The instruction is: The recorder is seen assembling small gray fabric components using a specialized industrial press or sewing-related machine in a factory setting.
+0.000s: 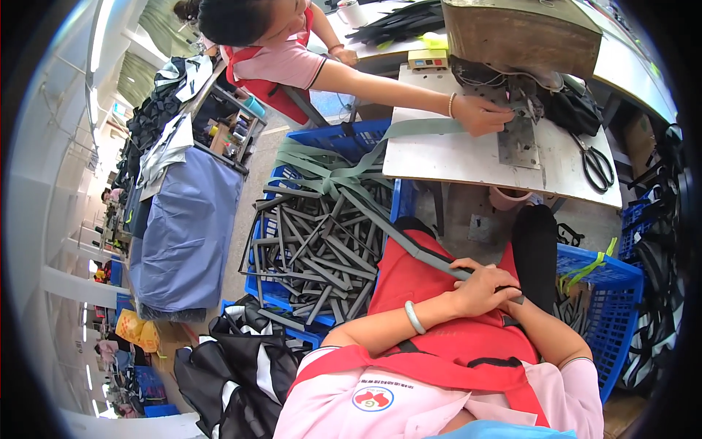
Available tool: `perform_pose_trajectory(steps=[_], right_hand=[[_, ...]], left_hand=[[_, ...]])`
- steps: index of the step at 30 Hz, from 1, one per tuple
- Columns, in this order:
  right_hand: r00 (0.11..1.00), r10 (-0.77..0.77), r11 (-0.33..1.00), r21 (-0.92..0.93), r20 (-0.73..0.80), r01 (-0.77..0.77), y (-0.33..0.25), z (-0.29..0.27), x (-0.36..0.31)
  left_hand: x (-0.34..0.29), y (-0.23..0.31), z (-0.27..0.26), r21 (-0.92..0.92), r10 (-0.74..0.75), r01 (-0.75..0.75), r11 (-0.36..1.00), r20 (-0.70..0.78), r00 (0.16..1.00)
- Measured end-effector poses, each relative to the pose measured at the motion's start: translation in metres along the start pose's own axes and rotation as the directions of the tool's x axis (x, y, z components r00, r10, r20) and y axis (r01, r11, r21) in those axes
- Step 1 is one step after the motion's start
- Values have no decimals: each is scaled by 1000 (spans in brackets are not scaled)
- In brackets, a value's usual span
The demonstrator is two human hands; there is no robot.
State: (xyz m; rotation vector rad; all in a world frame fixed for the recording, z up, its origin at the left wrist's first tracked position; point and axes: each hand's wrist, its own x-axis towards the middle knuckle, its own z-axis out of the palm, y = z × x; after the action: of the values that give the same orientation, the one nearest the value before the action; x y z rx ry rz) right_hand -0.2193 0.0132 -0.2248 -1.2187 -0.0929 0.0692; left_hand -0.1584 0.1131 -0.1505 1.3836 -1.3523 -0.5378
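A long grey fabric strip (pixel 417 252) with a dark edge slopes down across my lap from the tangled strips in the blue basket. Over its near end my left hand (pixel 486 287) is closed, a pale bangle on that wrist. Mostly covered by the left, my right hand (pixel 515 308) lies beneath; a few fingertips curl round the strip beside it. The blue basket (pixel 265 289) holds many short grey folded pieces (pixel 329 252) with green-grey tape (pixel 322 167) heaped on top. A red apron (pixel 409 285) covers my lap.
Ahead, a co-worker's hand (pixel 480 115) is at the needle of a sewing machine (pixel 519 36) on a white table (pixel 431 157), near black scissors (pixel 594 164). Another blue basket (pixel 610 322) stands at my right. Black and white fabric (pixel 248 358) is piled at my left.
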Motion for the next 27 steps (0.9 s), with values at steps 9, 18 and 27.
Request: perform_pose_trajectory(steps=[9,18,27], right_hand=[[995,37,833,-548,-91,-81,-104,38,-44],[893,9,984,-155,-450,-88,-139,-2,-108],[734,104,992,121,-671,-30,-78,-47,-130]], left_hand=[[-22,-27,-93,397,-131,184,899,-157,979],[-69,-24,-77,168,-235,242,956,-56,970],[-60,-4,-33,277,-161,91,956,242,957]])
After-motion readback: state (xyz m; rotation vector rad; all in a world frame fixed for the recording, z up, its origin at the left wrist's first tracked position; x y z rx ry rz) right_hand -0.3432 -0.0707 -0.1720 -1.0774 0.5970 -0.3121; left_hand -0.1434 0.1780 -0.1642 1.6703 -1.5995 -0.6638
